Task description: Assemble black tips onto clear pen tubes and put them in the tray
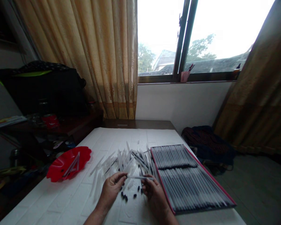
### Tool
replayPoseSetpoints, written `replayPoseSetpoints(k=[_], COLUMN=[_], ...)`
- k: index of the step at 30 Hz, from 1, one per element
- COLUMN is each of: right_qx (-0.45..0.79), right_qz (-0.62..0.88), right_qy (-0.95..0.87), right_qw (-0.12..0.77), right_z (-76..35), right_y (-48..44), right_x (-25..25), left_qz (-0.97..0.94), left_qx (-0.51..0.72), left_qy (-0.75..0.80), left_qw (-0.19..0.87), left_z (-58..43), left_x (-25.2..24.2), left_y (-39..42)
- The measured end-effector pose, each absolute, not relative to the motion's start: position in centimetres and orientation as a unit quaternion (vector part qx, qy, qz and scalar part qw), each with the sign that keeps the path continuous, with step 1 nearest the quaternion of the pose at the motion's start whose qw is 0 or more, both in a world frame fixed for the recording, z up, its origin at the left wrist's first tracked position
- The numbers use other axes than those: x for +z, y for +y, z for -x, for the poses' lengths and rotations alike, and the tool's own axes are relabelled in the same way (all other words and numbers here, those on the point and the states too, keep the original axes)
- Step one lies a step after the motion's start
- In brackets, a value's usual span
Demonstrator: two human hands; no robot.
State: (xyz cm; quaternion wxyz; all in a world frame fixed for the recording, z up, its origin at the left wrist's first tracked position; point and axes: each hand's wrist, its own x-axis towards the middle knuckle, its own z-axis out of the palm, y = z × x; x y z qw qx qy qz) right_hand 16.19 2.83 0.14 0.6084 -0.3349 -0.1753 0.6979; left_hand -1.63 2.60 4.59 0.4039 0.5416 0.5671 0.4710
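A slim, pale pen [137, 177] lies level between my two hands, above the white table. My left hand [113, 185] pinches its left end, where a dark tip shows at the fingertips. Closed round the right part of the pen are the fingers of my right hand [154, 188]. Beneath and beyond the hands spreads a loose heap of clear plastic tubes [124, 158] and dark, thin rods [141, 161]. Several small black caps [135, 196] are scattered on the table just below the pen.
To the right, a red-edged box [214, 180] holds two rows of pens with dark ends. A red scalloped dish [53, 167] with a few clear tubes stands on the left of the white table [67, 200]. Dark cloth [206, 143] is piled beyond the table's right edge.
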Motion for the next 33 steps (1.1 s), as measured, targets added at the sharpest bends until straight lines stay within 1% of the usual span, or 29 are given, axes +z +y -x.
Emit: replayPoseSetpoints(k=[5, 8, 14, 19, 25, 33], right_qx=[0.663, 0.633, 0.57, 0.543, 0.548, 0.542], right_qz=[0.367, 0.393, 0.442, 0.432, 0.383, 0.393], right_qy=[-0.225, -0.273, -0.39, -0.473, -0.466, -0.447], right_qw=[0.612, 0.609, 0.573, 0.544, 0.579, 0.593], right_z=[-16.2, -16.4, -16.3, -16.0, -15.7, -15.9], right_y=[2.8, 2.8, 2.6, 2.5, 2.6, 2.6], right_x=[0.3, 0.4, 0.0, -1.5, -1.9, -1.6], left_qz=[-0.579, -0.589, -0.584, -0.565, -0.49, -0.471], left_qx=[0.454, 0.445, 0.43, 0.437, 0.453, 0.455], left_qy=[0.574, 0.575, 0.578, 0.571, 0.608, 0.61], left_qw=[0.361, 0.352, 0.373, 0.404, 0.43, 0.446], left_z=[2.0, 2.4, 3.4, 4.5, 5.4, 5.1], left_x=[4.7, 4.9, 4.4, 3.4, 3.4, 3.3], left_y=[2.4, 2.3, 2.2, 2.2, 2.4, 2.6])
